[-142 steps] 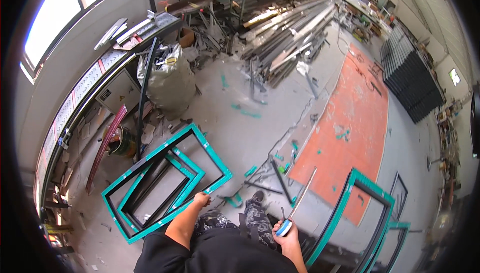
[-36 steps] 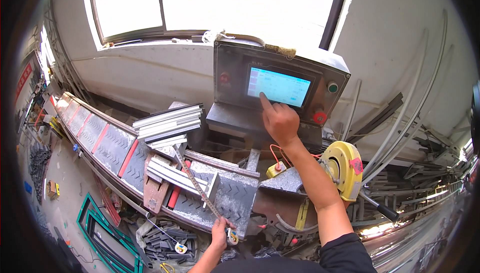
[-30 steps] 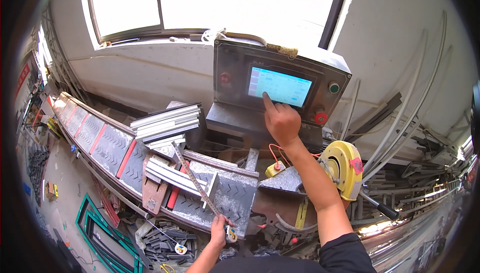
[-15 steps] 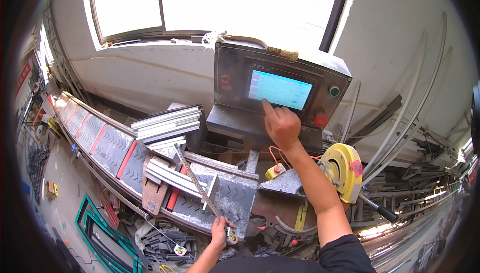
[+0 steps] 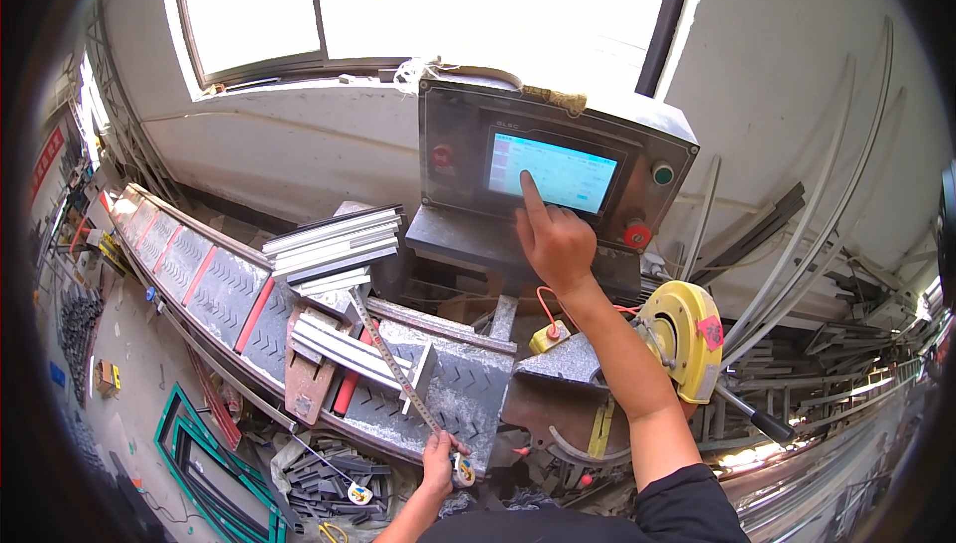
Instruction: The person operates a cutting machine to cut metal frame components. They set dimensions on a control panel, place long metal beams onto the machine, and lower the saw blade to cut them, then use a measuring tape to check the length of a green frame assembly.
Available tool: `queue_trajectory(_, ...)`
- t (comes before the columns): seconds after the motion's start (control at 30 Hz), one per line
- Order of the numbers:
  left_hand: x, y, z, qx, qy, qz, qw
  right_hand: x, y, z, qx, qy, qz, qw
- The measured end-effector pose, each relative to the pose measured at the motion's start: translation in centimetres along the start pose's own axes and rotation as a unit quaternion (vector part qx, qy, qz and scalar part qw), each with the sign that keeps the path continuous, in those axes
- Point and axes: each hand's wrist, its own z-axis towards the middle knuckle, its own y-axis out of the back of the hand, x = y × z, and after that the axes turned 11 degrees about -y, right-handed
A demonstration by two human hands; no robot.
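My right hand (image 5: 558, 247) is raised at the control box. Its index finger is stretched out against the lit touchscreen (image 5: 583, 182), the other fingers are curled, and nothing is held. Low in front of me, my left hand (image 5: 436, 461) is closed around a tape measure (image 5: 463, 470). The extended tape blade (image 5: 391, 361) slants up and leftward from that hand, across pale aluminium profiles (image 5: 349, 352) lying on the roller-and-plate bench (image 5: 376, 421). Part of the tape case is hidden by my fingers.
A stack of profiles (image 5: 334, 246) lies behind the bench. To the right stands a yellow round saw guard (image 5: 682, 339) with a black handle (image 5: 770, 427). Red buttons (image 5: 636, 234) sit on the box. Green frames (image 5: 189, 453), offcuts (image 5: 334, 478) and another tape measure (image 5: 358, 493) are lower left.
My right index finger has moved up on the touchscreen, from its lower edge to nearer the middle. My left hand and the tape measure have stayed almost still.
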Motion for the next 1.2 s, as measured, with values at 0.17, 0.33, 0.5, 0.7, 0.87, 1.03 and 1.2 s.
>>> queue_trajectory(0.17,0.1,-0.4,-0.2,-0.002,0.005,0.003,1.000,0.0,0.0,-0.1,0.037,-0.034,-0.041,0.998)
queue_trajectory(0.33,0.8,0.0,-0.1,0.008,-0.003,0.009,1.000,-0.4,0.1,-0.3,-0.018,0.060,0.041,0.997)
queue_trajectory(0.5,0.7,-0.5,-0.2,-0.002,0.004,0.018,1.000,-0.6,0.2,-0.6,-0.039,0.067,0.055,0.995)
queue_trajectory(0.7,1.4,-0.2,0.3,-0.018,0.009,0.026,0.999,-0.6,0.1,-0.6,-0.046,0.051,0.046,0.997)
queue_trajectory(0.87,1.4,-0.2,0.5,-0.030,0.013,0.030,0.999,-0.6,0.2,-0.5,-0.051,0.031,0.035,0.998)
queue_trajectory(1.03,1.5,0.1,0.5,-0.041,0.020,0.008,0.999,-0.5,0.2,-0.5,-0.051,0.032,0.032,0.998)
queue_trajectory(1.2,2.2,1.1,0.9,-0.047,0.025,0.007,0.999,-0.5,0.0,-0.4,-0.057,0.028,0.031,0.998)
